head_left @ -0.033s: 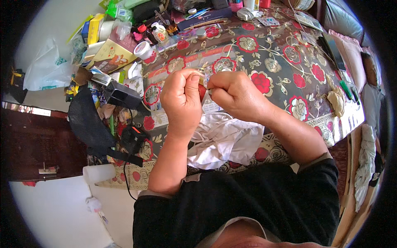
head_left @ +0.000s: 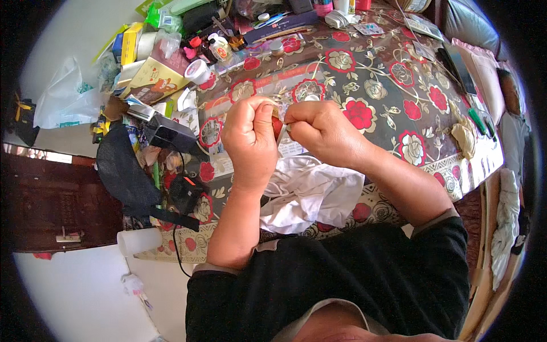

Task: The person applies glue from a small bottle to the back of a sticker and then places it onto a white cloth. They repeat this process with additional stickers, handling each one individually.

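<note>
Change since the preceding frame: slight. Both hands kept their place over the table (head_left: 373,57), and a thin pale piece (head_left: 282,133) showed a little more plainly between them. I read this as the same close two-handed handling in progress, nothing let go.

Left hand (head_left: 250,139): fingers curled tight, thumb laid against the bent index finger, no gap visible. What they pinched, if anything, I could not tell from my end.

Right hand (head_left: 325,132): fingers folded into a loose fist, knuckles facing the left thumb. The pale piece lay at its fingertips and seemed held there; the grip itself was hidden from me.

Hands just apart, level with each other. A reddish patch (head_left: 277,126) showed beside the left thumb; I could not resolve whether it was an object or the cloth's print.

Nearby: crumpled white cloth (head_left: 313,194) below the hands, toward the body; black box (head_left: 169,132) left; white tub (head_left: 197,71) farther back.
</note>
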A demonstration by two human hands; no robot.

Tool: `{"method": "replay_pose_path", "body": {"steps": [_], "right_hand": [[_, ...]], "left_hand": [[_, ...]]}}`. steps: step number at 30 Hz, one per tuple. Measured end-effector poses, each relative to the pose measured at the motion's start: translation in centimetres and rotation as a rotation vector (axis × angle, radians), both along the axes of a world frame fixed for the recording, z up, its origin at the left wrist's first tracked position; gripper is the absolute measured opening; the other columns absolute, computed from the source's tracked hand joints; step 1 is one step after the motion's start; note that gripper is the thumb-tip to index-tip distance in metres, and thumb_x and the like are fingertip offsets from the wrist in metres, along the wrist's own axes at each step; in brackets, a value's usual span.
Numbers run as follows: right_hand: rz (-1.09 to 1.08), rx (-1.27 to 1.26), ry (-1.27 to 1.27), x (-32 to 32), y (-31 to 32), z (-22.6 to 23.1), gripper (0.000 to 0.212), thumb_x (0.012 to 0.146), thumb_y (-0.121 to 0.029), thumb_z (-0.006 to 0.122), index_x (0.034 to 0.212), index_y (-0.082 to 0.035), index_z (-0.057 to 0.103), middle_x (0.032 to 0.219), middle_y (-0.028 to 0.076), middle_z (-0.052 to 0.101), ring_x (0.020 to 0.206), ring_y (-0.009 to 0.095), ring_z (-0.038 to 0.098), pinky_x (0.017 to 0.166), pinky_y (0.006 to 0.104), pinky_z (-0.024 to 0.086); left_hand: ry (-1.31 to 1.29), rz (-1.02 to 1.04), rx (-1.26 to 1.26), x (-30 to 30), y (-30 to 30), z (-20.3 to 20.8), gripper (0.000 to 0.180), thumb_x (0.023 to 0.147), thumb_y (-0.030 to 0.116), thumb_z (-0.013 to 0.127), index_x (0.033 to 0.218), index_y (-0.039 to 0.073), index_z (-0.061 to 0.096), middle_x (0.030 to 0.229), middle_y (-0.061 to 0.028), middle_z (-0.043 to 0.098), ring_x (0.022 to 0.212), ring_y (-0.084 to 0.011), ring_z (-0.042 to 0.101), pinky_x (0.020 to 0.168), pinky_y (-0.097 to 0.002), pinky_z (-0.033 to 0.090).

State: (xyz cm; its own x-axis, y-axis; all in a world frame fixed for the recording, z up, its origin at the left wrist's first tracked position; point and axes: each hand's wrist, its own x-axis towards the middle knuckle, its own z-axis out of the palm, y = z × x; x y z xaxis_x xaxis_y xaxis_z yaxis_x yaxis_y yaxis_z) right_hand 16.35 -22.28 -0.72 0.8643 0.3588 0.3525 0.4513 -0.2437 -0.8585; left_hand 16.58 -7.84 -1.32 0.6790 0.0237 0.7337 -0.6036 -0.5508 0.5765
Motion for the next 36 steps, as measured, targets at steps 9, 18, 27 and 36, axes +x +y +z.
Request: {"method": "replay_pose_path", "body": {"steps": [9, 18, 27, 36], "right_hand": [[0.090, 0.394, 0.484, -0.7, 0.9, -1.4, 0.017, 0.078, -0.009, 0.042, 0.074, 0.000, 0.055, 0.063, 0.001, 0.048, 0.058, 0.009, 0.041, 0.052, 0.0245, 0.033], [0.184, 0.361, 0.562, -2.7, 0.9, -3.7, 0.023, 0.080, -0.013, 0.041, 0.061, -0.001, 0.047, 0.062, 0.003, 0.045, 0.059, 0.011, 0.041, 0.055, 0.0278, 0.036], [0.093, -0.041, -0.104, -3.4, 0.7, -3.1, 0.013, 0.075, -0.015, 0.054, 0.075, -0.002, 0.059, 0.073, 0.016, 0.058, 0.071, 0.034, 0.057, 0.063, 0.0413, 0.046], [0.278, -0.323, -0.233, 1.0, -4.0, -2.4, 0.019, 0.073, -0.009, 0.062, 0.062, 0.001, 0.050, 0.062, 0.013, 0.050, 0.065, 0.031, 0.053, 0.060, 0.0407, 0.042]], "left_hand": [[0.246, -0.058, -0.167, -0.3, -0.4, -0.2, 0.012, 0.087, 0.004, 0.050, 0.077, 0.003, 0.056, 0.076, 0.0002, 0.054, 0.066, -0.0059, 0.045, 0.060, -0.0202, 0.038], [0.424, -0.016, -0.623, 1.3, 2.5, 0.8, 0.016, 0.091, 0.013, 0.045, 0.078, 0.006, 0.053, 0.071, 0.0005, 0.048, 0.055, -0.0056, 0.042, 0.054, -0.0222, 0.037], [0.338, -0.148, -0.603, 2.9, 3.3, -1.7, 0.017, 0.092, 0.017, 0.045, 0.095, 0.006, 0.057, 0.094, -0.0019, 0.059, 0.069, -0.0060, 0.049, 0.058, -0.0199, 0.040], [0.443, -0.318, -0.581, 3.6, 1.2, -1.0, 0.020, 0.087, 0.000, 0.048, 0.105, 0.001, 0.057, 0.091, -0.0019, 0.059, 0.081, -0.0061, 0.052, 0.074, -0.0200, 0.041]]}}
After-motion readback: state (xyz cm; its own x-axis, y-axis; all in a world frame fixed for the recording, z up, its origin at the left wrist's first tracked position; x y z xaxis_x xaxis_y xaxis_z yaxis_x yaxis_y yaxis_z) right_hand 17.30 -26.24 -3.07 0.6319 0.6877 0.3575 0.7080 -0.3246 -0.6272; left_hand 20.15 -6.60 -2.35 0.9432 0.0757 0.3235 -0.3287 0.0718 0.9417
